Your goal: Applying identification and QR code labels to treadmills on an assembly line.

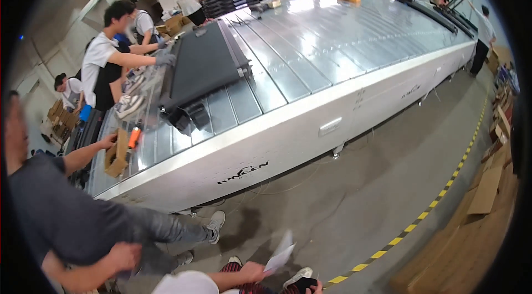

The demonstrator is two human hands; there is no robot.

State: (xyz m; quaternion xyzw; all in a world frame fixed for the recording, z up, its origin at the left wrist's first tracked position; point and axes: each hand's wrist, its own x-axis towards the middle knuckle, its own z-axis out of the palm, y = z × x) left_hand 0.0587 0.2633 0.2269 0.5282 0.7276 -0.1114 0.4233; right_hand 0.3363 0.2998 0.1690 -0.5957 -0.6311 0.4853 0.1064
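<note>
A folded white sheet of paper (280, 252) is pinched in my left hand (252, 272), whose bare forearm comes from a white sleeve at the lower edge. Of my right hand (316, 287), only a small part shows at the bottom rim, beside something dark; its fingers are mostly cut off. Both hands are over the floor near my light shoes, away from the long metal-topped table (327, 61). Close on my left stands a person in a dark shirt, one hand on a small cardboard box (116, 155) at the table's corner.
A black treadmill-like deck (202, 61) lies on the table, with a gloved co-worker (102, 56) beside it. An orange-handled tool (134, 137) is near the box. Yellow-black tape (424, 215) marks the floor; flattened cardboard (465, 238) lies at right. More people stand along the far side.
</note>
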